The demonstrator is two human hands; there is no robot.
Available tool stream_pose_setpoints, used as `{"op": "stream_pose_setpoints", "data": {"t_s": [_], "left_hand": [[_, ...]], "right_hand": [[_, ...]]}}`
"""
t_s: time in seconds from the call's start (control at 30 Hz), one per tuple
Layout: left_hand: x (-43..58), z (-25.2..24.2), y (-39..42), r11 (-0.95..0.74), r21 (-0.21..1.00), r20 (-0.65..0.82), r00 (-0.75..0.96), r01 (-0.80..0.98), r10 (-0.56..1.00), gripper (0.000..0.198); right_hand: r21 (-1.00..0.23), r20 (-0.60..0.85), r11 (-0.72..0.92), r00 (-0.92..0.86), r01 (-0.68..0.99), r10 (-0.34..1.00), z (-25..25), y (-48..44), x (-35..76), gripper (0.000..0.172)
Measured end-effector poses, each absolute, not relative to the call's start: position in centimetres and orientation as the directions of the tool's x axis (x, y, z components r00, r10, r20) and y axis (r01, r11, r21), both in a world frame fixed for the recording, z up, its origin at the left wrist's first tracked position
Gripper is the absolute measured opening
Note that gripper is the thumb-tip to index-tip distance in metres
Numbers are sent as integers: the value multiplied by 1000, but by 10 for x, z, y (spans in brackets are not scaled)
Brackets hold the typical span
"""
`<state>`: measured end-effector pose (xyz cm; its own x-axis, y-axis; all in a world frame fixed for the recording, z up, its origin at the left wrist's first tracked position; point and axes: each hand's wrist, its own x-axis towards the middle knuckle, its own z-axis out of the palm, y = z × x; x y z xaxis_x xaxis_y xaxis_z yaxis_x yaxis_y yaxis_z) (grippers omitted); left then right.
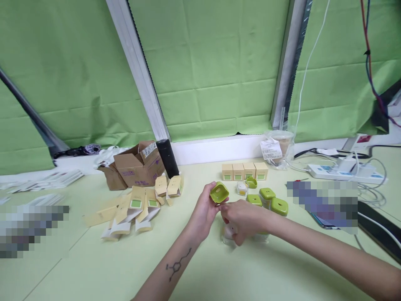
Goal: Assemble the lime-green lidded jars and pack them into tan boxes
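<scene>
A green lid (219,192), pale tan boxes with green squares (244,171), and a black bottle (168,158).

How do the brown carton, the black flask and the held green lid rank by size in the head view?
1. brown carton
2. black flask
3. green lid, smallest although nearest the camera

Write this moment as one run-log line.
left hand: holds lid | right hand: grips jar | table: capped jars, boxes
</scene>
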<state>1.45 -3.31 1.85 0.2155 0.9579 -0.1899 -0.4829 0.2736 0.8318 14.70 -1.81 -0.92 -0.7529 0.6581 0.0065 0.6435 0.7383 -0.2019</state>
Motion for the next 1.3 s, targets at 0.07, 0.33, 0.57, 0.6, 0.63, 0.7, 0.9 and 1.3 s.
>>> {"op": "stream_pose_setpoints", "data": {"t_s": [0.07,0.33,0.57,0.6,0.63,0.7,0.9,1.3], "left_hand": [[16,18,-34,359,743,-255,257,-564,932,17],[16,18,-35,344,666,-301,183,-662,936,16],[29,2,-41,161,744,-72,162,-648,984,36],[32,1,-44,186,736,-73,197,-651,978,37],[34,0,-46,204,729,-71,225,-653,972,37],[37,0,-49,204,729,-46,251,-653,967,37],[40,1,-53,133,768,36,250,-627,968,27],[38,12,-58,-57,910,107,99,-410,989,33]], "right_hand": [[-213,32,734,-747,644,664,-14,-21,150,19],[-567,199,564,-565,600,801,-3,-28,194,28],[-838,409,503,-367,211,836,10,-33,207,34],[-848,419,496,-334,189,844,9,-35,204,34],[-854,423,488,-304,180,853,8,-36,201,32],[-858,426,477,-260,187,867,5,-38,196,25],[-877,415,448,-199,170,888,3,-38,193,21],[-794,512,554,-216,249,831,2,-49,187,23]]}}
